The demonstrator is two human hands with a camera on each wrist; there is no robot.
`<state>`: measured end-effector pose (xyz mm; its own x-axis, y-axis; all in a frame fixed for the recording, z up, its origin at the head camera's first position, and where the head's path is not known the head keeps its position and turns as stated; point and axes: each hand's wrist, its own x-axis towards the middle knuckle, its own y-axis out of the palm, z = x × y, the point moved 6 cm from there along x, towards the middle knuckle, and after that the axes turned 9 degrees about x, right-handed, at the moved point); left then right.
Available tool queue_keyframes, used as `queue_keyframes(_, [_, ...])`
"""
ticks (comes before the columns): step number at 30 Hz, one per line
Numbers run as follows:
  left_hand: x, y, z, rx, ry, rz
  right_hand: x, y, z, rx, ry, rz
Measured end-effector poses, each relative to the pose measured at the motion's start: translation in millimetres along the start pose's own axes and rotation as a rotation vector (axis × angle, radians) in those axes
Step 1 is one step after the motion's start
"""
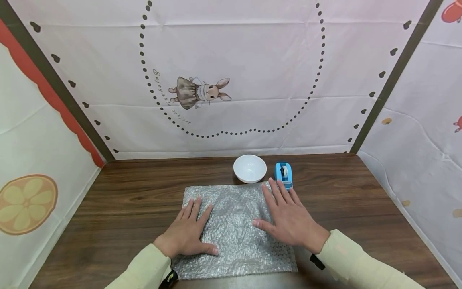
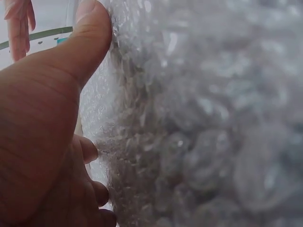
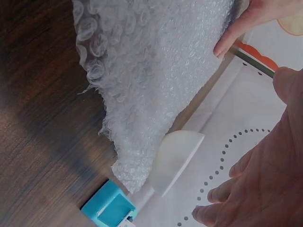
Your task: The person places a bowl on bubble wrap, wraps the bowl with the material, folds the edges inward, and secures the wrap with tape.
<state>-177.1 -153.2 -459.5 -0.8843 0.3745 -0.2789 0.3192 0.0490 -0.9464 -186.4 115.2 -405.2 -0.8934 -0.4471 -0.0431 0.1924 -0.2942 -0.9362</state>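
A sheet of bubble wrap (image 1: 234,224) lies spread flat near the front of the table. On its left side rests my left hand (image 1: 185,235), fingers straight and thumb spread inward. My right hand (image 1: 290,218) is over the sheet's right side with its fingers extended. In the right wrist view, a gap shows between this right hand (image 3: 255,175) and the bubble wrap (image 3: 151,71). Close-up in the left wrist view, the thumb of my left hand (image 2: 47,109) lies along the bubbly surface. Neither hand grips anything.
A white bowl (image 1: 250,168) stands just behind the sheet's far edge. To its right is a blue tape dispenser (image 1: 283,172), close to my right fingertips. Printed cloth walls (image 1: 252,80) enclose the wooden table (image 1: 137,192) at the back and both sides.
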Motion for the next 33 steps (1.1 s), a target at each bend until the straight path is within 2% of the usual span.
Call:
queue_keyframes(14, [-0.3, 3.9, 0.9, -0.015, 0.001, -0.009, 3, 1.8, -1, 0.005, 0.008, 0.004])
queue_keyframes(27, [2.7, 1.8, -0.3, 0.006, -0.003, -0.010, 13, -6.9, 0, -0.048, -0.053, -0.058])
queue_keyframes(33, [1.6, 2.7, -1.1, 0.007, 0.002, -0.007, 15, -10.3, -1, -0.056, -0.060, -0.055])
